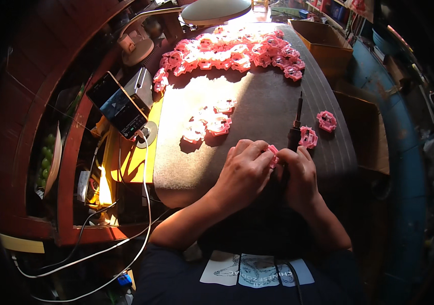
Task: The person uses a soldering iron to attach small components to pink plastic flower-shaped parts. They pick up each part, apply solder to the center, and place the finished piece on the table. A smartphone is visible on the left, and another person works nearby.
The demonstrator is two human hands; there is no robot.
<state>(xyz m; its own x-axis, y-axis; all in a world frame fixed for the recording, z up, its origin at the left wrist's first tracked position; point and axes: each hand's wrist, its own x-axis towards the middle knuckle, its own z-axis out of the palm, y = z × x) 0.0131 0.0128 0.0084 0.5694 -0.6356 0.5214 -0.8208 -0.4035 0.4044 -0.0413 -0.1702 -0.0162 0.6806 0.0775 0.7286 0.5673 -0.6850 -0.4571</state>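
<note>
Grey tabletop (pixel 272 109) carried a large pink heap (pixel 232 51) beyond the soldering iron (pixel 296 127), two pieces (pixel 317 129) beside it, one pink part (pixel 272 151) pinched in both hands' (pixel 270 175) fingers: judged mostly unfinished.

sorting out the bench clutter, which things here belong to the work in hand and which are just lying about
In use:
left hand and right hand, together on one pink part
black tool
small pile of pink parts
big heap of pink parts
two loose pink parts

Lying about:
phone
white cable
lamp
cardboard box
</note>
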